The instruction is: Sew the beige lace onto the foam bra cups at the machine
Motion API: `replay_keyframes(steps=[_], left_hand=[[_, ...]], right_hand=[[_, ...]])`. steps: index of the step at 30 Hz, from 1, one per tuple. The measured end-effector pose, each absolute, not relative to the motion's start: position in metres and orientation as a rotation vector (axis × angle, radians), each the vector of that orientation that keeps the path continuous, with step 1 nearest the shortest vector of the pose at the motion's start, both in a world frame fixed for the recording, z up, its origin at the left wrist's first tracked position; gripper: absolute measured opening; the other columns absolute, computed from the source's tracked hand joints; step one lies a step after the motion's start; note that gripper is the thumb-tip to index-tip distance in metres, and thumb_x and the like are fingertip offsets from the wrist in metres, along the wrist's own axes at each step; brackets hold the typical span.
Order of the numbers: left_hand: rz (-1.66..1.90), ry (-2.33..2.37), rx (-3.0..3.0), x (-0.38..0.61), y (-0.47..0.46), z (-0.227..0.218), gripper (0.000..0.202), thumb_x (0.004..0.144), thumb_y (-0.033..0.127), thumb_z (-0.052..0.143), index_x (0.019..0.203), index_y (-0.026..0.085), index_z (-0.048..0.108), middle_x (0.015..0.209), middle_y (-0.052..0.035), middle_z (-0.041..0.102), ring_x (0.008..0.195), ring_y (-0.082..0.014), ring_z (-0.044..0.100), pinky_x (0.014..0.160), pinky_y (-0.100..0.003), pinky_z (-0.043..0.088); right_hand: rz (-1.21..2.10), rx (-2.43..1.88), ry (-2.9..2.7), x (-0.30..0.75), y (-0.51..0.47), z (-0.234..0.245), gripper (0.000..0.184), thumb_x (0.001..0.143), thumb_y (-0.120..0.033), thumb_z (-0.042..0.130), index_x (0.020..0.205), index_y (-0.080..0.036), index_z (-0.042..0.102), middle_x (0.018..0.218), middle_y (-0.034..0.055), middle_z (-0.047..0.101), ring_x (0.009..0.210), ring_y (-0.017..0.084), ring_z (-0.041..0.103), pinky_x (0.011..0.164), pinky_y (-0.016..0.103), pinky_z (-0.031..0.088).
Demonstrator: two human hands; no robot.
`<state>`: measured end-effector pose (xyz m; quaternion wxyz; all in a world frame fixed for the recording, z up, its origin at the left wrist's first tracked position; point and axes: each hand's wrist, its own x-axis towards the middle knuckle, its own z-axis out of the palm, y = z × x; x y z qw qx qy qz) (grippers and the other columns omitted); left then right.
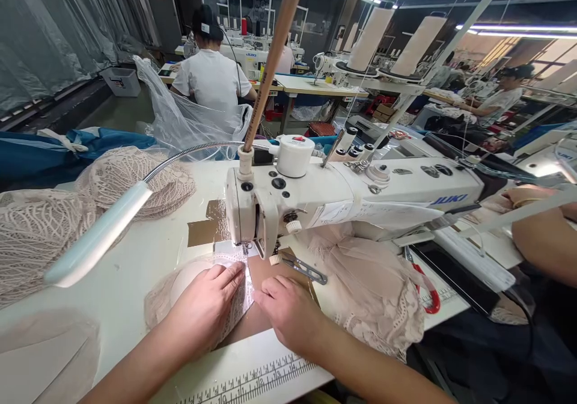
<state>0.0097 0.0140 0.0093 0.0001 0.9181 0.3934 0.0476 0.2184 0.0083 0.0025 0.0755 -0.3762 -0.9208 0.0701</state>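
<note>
Pale lace (247, 291) lies at the presser foot (246, 248), our left hand (208, 296) flat on it and our right hand (292, 312) curled at its right edge, pinching or not we cannot tell, as apparent stitching calls for steady guiding.

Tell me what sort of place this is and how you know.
Most likely a garment sewing workshop: a sewing machine with tall thread cones behind it, stacks of lace on its table, and a worker further back among more machines.
</note>
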Motion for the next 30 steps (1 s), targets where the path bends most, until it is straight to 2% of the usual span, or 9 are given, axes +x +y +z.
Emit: replay_keyframes(steps=[4,7,10,13,17,20,26,30], left_hand=[[0.238,1.181,2.822,0.003,0.026,0.005,0.048,0.08,0.004,0.042,0.125,0.008,0.057,0.131,-0.0163,0.057,0.087,-0.0256,0.056,0.072,-0.04,0.05],[0.261,1.166,2.796,-0.003,0.037,0.002,0.051,0.078,0.003,0.044,0.127,0.012,0.056,0.124,-0.0141,0.061,0.088,-0.0253,0.055,0.075,-0.04,0.049],[0.277,1.157,2.808,-0.006,0.047,0.005,0.044,0.078,0.005,0.046,0.118,0.013,0.062,0.111,-0.0135,0.066,0.087,-0.0259,0.056,0.075,-0.04,0.049],[0.276,1.15,2.819,-0.007,0.056,0.01,0.04,0.079,0.005,0.045,0.112,0.014,0.065,0.108,-0.0133,0.067,0.09,-0.0268,0.056,0.075,-0.04,0.049],[0.322,1.127,2.83,-0.009,0.061,0.011,0.039,0.084,0.005,0.045,0.116,0.016,0.063,0.109,-0.0127,0.067,0.097,-0.0271,0.056,0.081,-0.041,0.048],[0.354,1.083,2.835,-0.009,0.057,0.007,0.033,0.091,0.011,0.045,0.118,0.018,0.062,0.112,-0.0123,0.066,0.094,-0.0248,0.057,0.08,-0.04,0.049],[0.443,1.012,2.789,-0.009,0.054,0.008,0.031,0.094,0.015,0.045,0.117,0.022,0.063,0.114,-0.0108,0.067,0.095,-0.023,0.059,0.08,-0.038,0.049],[0.487,0.994,2.754,-0.009,0.063,0.013,0.031,0.094,0.015,0.042,0.11,0.022,0.067,0.102,-0.0096,0.07,0.094,-0.0237,0.06,0.078,-0.037,0.049]], right_hand=[[0.201,-1.131,-2.781,0.216,0.017,0.005,0.018,0.075,-0.004,0.05,0.084,-0.017,0.058,0.08,0.0038,0.053,0.072,0.018,0.042,0.061,0.031,0.03],[0.23,-1.13,-2.813,0.213,0.026,0.011,0.018,0.075,-0.004,0.052,0.085,-0.016,0.059,0.085,0.0045,0.057,0.075,0.018,0.045,0.064,0.031,0.032],[0.268,-1.154,-2.821,0.209,0.034,0.015,0.022,0.077,-0.004,0.053,0.093,-0.015,0.061,0.089,0.006,0.06,0.078,0.018,0.048,0.066,0.03,0.034],[0.263,-1.202,-2.829,0.204,0.04,0.016,0.027,0.079,-0.003,0.053,0.101,-0.014,0.061,0.087,0.0069,0.062,0.079,0.019,0.051,0.066,0.029,0.036],[0.213,-1.278,-2.814,0.199,0.042,0.017,0.031,0.081,-0.003,0.05,0.108,-0.015,0.061,0.09,0.008,0.064,0.079,0.02,0.054,0.062,0.03,0.039],[0.196,-1.329,-2.809,0.197,0.041,0.018,0.032,0.085,-0.004,0.046,0.112,-0.015,0.061,0.091,0.0088,0.065,0.078,0.02,0.055,0.06,0.03,0.04],[0.235,-1.36,-2.749,0.196,0.042,0.016,0.038,0.083,-0.004,0.049,0.117,-0.016,0.059,0.1,0.0117,0.064,0.089,0.022,0.058,0.072,0.031,0.046],[0.275,-1.374,-2.709,0.196,0.045,0.011,0.049,0.082,-0.004,0.049,0.128,-0.021,0.053,0.107,0.0102,0.063,0.091,0.022,0.059,0.075,0.031,0.047]])
